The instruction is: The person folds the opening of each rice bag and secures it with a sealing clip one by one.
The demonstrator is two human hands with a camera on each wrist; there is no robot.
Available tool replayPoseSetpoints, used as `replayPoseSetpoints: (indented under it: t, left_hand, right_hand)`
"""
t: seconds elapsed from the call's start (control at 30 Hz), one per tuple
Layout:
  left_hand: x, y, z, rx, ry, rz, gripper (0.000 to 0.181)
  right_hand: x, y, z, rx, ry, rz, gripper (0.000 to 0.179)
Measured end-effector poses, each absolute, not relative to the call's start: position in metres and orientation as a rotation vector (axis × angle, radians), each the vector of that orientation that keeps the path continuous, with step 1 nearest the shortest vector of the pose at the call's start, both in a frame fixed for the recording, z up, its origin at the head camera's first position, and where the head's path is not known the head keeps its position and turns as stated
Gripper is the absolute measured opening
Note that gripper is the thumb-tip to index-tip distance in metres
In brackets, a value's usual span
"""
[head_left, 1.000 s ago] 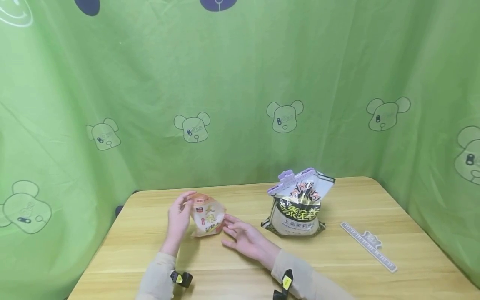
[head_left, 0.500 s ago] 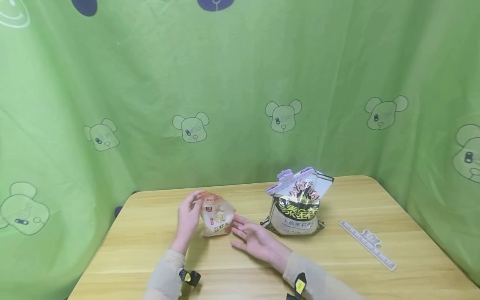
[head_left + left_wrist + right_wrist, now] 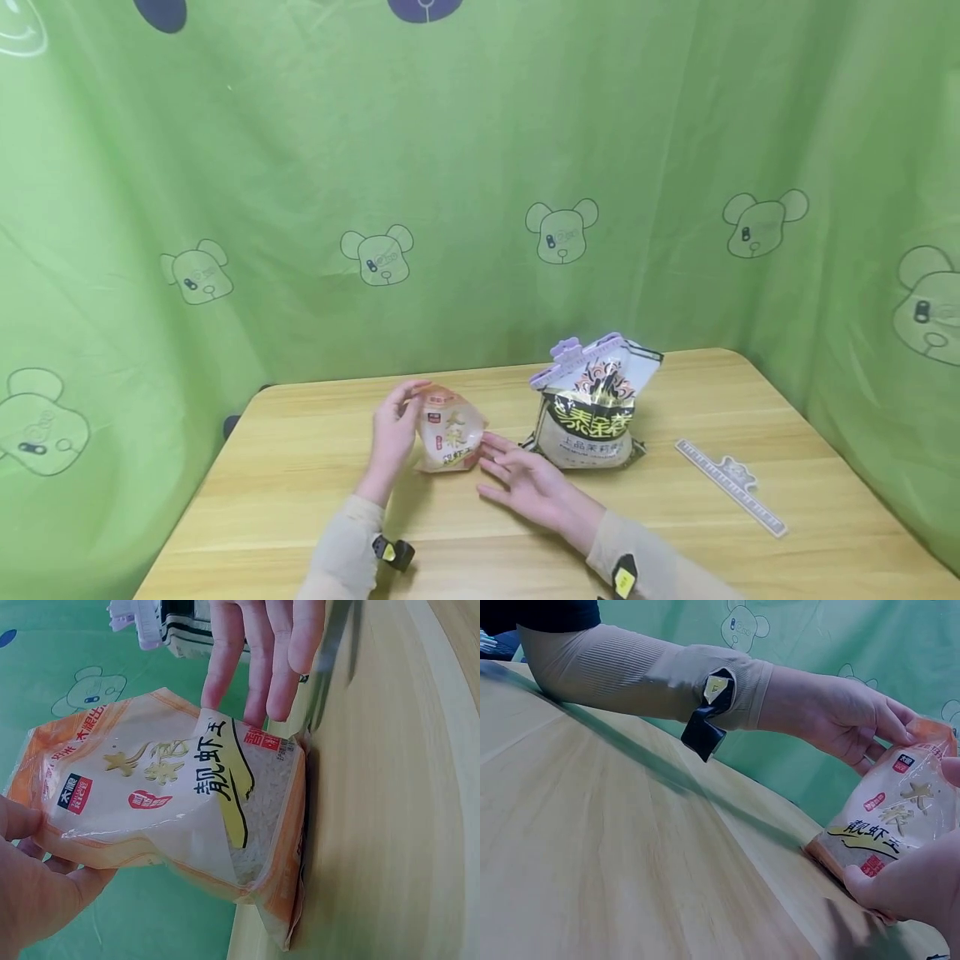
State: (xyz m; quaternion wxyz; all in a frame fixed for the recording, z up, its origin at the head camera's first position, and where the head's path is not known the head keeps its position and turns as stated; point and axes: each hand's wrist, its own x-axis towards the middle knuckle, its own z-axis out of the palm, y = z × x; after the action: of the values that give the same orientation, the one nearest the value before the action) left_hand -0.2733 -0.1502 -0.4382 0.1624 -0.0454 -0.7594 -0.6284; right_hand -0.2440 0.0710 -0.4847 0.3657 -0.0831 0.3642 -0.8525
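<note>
One rice bag [image 3: 169,795]: our left fingers [image 3: 90,882] pinch its top; our right fingers [image 3: 225,652], ungripping, touch its side; we should steady it lightly.

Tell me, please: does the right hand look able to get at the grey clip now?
Probably yes: the grey clip lies on the table, with nothing standing between it and the right hand; the large bag stands just behind that path.

The left wrist view's top edge crops the right hand [image 3: 261,656] and purple clip [image 3: 148,622] above the rice bag [image 3: 169,791], which hides fingertips of the left hand [image 3: 41,892].
</note>
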Motion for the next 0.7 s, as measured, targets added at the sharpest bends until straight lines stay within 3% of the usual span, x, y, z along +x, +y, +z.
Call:
replayPoseSetpoints:
  t: [0.37,0.7]
  left_hand:
    - [-0.275,-0.136,-0.437,-0.182,-2.173,-1.837,0.023]
    - [-0.260,-0.132,-0.413,-0.206,-2.199,-1.852,0.025]
  right_hand:
    - [-0.240,0.086,-0.484,-0.205,0.924,-2.208,0.060]
    - [-0.241,0.097,-0.483,-0.188,0.973,-2.199,0.057]
